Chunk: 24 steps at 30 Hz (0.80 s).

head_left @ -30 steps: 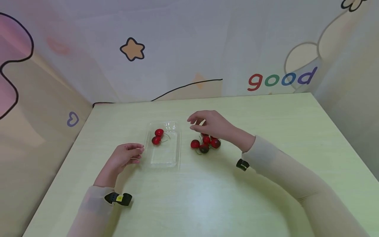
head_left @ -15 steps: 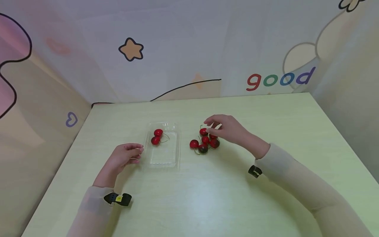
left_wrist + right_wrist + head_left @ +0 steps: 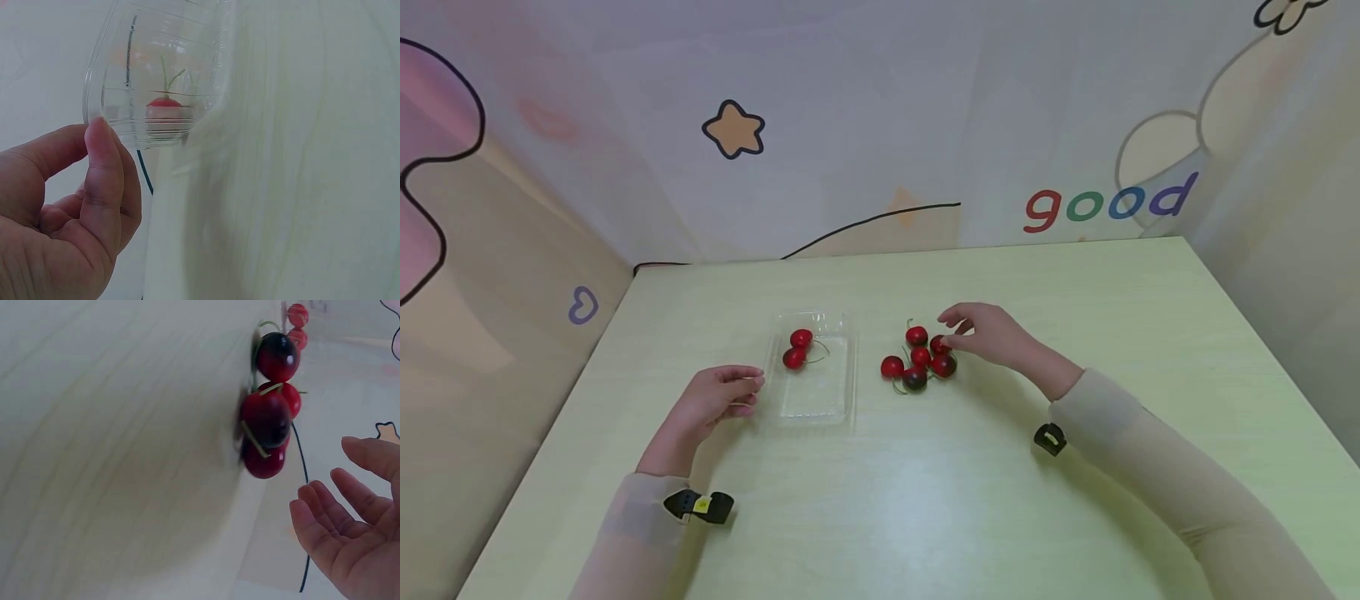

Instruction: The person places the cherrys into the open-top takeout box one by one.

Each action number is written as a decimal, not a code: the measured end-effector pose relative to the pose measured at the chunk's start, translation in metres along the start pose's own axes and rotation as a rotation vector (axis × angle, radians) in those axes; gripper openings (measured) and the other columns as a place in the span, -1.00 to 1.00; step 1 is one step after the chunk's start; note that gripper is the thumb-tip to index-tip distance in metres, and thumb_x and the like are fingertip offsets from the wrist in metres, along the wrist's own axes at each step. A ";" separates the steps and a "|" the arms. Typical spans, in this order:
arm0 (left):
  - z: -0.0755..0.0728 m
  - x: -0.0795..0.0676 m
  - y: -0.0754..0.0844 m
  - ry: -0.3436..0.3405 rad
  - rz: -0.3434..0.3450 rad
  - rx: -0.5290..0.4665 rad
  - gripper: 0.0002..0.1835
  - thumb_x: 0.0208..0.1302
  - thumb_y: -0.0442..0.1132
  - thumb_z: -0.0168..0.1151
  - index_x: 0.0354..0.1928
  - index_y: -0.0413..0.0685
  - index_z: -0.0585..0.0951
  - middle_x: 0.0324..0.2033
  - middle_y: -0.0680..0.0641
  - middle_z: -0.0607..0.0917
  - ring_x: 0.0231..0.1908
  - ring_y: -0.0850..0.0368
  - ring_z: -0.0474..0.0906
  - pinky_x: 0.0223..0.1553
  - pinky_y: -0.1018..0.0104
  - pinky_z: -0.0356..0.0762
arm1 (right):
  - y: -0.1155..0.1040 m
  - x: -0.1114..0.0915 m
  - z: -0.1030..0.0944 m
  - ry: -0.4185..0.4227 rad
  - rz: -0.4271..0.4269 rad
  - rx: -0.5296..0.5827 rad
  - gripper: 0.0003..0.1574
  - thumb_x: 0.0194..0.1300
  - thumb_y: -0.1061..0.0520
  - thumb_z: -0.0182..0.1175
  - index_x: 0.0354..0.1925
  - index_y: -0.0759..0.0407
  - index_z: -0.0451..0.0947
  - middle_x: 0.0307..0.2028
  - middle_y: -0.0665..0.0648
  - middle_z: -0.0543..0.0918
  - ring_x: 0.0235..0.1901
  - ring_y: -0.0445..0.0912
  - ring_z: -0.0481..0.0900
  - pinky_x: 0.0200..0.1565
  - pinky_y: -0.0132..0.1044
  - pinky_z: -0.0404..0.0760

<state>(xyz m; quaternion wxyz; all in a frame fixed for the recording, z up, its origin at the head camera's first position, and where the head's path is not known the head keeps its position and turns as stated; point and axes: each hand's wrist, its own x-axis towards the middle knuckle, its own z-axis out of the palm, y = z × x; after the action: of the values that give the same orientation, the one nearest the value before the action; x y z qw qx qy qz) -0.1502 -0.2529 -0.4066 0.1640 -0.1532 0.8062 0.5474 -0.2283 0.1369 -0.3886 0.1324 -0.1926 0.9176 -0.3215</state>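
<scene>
Head view: shallow clear tray flat on the pale counter. Left hand at the tray's 9 o'clock. Left wrist view shows its grip narrow, rim pinched between thumb and fingers. Reason, as I judge it: thin, light plastic would slide if knocked, so a pinch at one side steadies it while its top and 3 o'clock side stay unobstructed.

Loose cherries lie bunched on the counter at 3 o'clock of the tray, just beside it; probably set there for a short reach across. Right hand at about 2 o'clock of the bunch, fingertips just beside its 1 o'clock cherry. Grip moderately wide, nothing held in the right wrist view; contact cannot be told from the head view, where fingertips overlap that fruit. Loosely curved fingers seem suited to small round fruit.

Counts. Cherries: eight in all. Six loose on the counter; two inside the tray, toward its 11 o'clock, touching, stems pointing roughly to 3. Tray: one. Hands: two. Black wrist straps: two, one per arm. Printed backdrop: one orange star, one small heart outline.
</scene>
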 end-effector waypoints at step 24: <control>-0.001 0.001 -0.002 -0.004 0.003 -0.010 -0.51 0.50 -0.22 0.18 0.34 -0.36 0.46 -0.28 0.08 0.69 -0.35 0.25 0.56 -0.31 0.49 0.68 | 0.027 0.018 0.007 -0.126 0.065 0.049 -0.43 0.48 0.10 0.16 0.31 0.42 0.45 0.18 0.42 0.61 0.20 0.24 0.56 0.20 0.03 0.63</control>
<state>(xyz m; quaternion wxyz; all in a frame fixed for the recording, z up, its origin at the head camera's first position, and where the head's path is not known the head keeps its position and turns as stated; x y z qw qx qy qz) -0.1503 -0.2541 -0.4084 0.1639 -0.1519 0.8035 0.5518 -0.2491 0.1447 -0.4140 0.2050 -0.1794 0.9050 -0.3268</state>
